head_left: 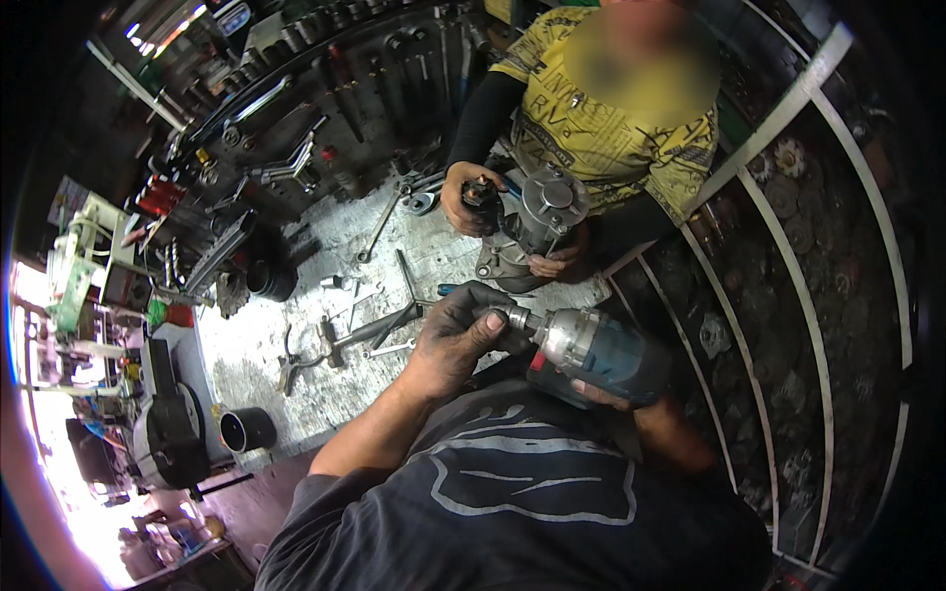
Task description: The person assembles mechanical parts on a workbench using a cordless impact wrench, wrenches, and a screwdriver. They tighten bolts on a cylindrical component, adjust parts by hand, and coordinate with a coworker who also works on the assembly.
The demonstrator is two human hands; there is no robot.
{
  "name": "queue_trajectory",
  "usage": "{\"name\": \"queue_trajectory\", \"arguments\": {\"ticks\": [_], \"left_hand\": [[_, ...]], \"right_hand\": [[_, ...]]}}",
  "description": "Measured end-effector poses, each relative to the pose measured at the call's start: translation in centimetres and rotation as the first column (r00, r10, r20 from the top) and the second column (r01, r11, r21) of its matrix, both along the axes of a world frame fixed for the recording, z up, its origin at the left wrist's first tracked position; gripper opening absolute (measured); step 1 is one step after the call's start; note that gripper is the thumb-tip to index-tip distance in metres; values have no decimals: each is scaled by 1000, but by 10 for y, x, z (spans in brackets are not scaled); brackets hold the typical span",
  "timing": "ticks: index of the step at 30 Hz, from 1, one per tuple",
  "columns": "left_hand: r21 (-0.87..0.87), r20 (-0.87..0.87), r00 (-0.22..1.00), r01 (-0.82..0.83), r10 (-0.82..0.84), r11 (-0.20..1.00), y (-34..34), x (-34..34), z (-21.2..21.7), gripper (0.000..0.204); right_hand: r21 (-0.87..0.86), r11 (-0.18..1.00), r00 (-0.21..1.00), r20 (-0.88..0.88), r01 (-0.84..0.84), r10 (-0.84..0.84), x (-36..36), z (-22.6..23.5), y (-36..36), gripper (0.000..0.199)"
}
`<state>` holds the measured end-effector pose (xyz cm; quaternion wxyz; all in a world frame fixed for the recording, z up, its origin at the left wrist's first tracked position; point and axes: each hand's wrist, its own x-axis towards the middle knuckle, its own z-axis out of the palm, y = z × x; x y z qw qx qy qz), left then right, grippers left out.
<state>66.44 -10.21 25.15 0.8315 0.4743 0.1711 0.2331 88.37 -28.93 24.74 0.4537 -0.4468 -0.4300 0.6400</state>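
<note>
My left hand (458, 330), black with grease, is closed around the metal nose and socket (519, 319) of a teal power impact driver (596, 353). My right hand (606, 396) grips the driver's body from underneath; only its fingers show. The tool is held close to my chest, above the bench edge. Across the bench a person in a yellow printed shirt (611, 123) holds a grey metal starter motor (537, 222) upright with both hands.
The worn grey workbench (296, 369) carries wrenches (379, 227), a hammer (370, 330) and a black cup (246, 429). Sockets and spanners hang on the dark wall behind. A white metal rack (788, 286) with gears stands on the right.
</note>
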Motion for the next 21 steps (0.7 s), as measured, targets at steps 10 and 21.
{"name": "queue_trajectory", "arguments": {"ticks": [10, 21], "left_hand": [[525, -319, 940, 278, -117, 804, -11, 11, 10, 56], [487, -269, 963, 107, 32, 867, -34, 44, -2, 37]], "right_hand": [[-102, 990, 965, -253, -96, 67, 32, -9, -18, 70], [-272, 962, 888, -445, -13, -113, 37, -44, -47, 80]]}}
